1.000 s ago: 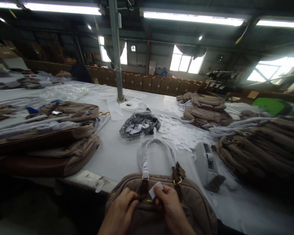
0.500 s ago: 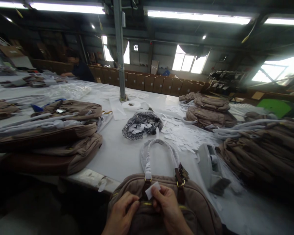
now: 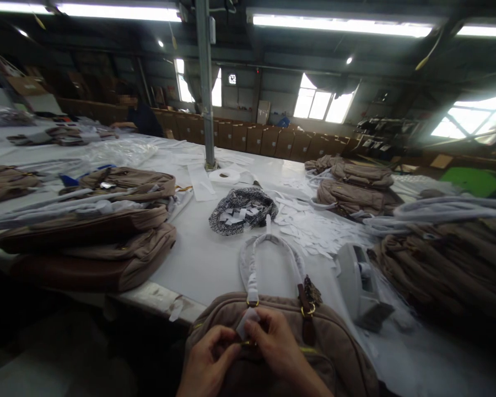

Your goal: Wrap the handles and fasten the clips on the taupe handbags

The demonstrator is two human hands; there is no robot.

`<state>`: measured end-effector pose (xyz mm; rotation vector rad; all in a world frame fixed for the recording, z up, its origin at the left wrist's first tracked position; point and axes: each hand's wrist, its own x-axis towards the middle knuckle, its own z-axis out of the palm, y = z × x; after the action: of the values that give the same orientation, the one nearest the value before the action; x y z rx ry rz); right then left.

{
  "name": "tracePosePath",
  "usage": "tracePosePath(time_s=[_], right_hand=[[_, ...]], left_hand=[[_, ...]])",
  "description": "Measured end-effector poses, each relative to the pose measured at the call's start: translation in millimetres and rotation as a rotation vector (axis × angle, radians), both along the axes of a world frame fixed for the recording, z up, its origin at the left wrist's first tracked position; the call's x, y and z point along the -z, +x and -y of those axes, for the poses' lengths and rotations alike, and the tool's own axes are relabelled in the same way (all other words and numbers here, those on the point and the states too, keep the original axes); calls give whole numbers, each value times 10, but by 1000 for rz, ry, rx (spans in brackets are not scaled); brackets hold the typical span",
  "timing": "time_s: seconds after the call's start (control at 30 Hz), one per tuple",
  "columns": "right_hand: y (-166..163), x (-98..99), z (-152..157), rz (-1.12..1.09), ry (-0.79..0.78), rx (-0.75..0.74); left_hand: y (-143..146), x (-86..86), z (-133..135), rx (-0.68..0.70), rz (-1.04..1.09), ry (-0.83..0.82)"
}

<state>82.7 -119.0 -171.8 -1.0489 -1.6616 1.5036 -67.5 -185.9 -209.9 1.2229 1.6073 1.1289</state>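
Note:
A taupe handbag (image 3: 281,309) with a gold zip stands upright in front of me at the table's edge. Its two handles (image 3: 253,270) are wrapped in white and rise from brown tabs with gold rings. Between thumb and fingers, my right hand (image 3: 279,342) pinches a small white paper piece (image 3: 248,322) against the bag's front, just above the zip. My left hand (image 3: 213,353) is closed with thumb and fingertips together at the zip's left part. Whatever lies in its fingertips is too small to make out. A dark charm (image 3: 313,289) hangs by the right-hand ring.
A speckled cloth pouch (image 3: 225,226) of paper pieces lies ahead, beside scattered white slips (image 3: 310,226). Right of the bag is a grey tape dispenser (image 3: 359,286). Bags are piled left (image 3: 144,242) and right (image 3: 450,264). A post (image 3: 206,110) rises from the table; a person (image 3: 143,118) sits far left.
My right hand has brought the white paper piece down and left, closer to the zip and my left fingers. The view has shifted slightly.

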Motion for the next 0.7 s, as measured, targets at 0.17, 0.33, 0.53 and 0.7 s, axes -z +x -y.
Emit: tracePosePath(time_s=[0.17, 0.33, 0.53, 0.7], right_hand=[[-97, 1, 64, 100, 57, 32], [-152, 32, 162, 119, 99, -28], [-110, 91, 131, -28, -137, -47], [-88, 58, 68, 39, -112, -44]], left_hand=[[75, 125, 40, -133, 144, 22], [97, 61, 113, -197, 448, 55], [21, 62, 140, -211, 360, -88], [40, 105, 137, -220, 352, -37]])
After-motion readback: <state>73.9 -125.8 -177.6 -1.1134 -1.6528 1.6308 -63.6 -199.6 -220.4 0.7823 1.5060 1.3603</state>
